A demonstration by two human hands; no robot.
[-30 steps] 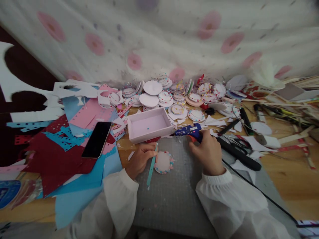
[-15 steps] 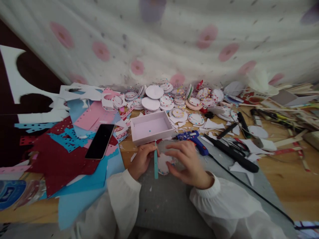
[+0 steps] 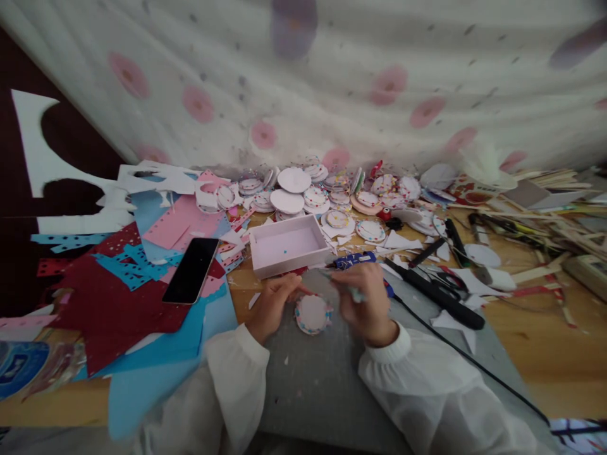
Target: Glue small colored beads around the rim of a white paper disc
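Note:
A small round white disc (image 3: 313,313) with coloured bits around its rim lies on the grey mat (image 3: 303,385). Just left of it is my left hand (image 3: 271,308), its thumb and fingers pressed together beside the disc's upper left edge. Something reddish shows by those fingertips, too small to name. My right hand (image 3: 364,302), smeared by motion, is curled around a slim teal tool (image 3: 356,294), whose kind I cannot make out. That hand is above the mat, to the right of the disc and apart from it.
Beyond my hands stands a white open box (image 3: 289,245). A blue glue gun (image 3: 355,260) lies partly behind my right hand, its cord running right. Left is a phone (image 3: 191,270) on coloured sheets. Several decorated discs (image 3: 315,197) pile along the back; scissors (image 3: 443,281) lie right.
The slim teal tool, upright at my left hand before, is now in my right hand. My right hand has closed and moved slightly right, uncovering the disc.

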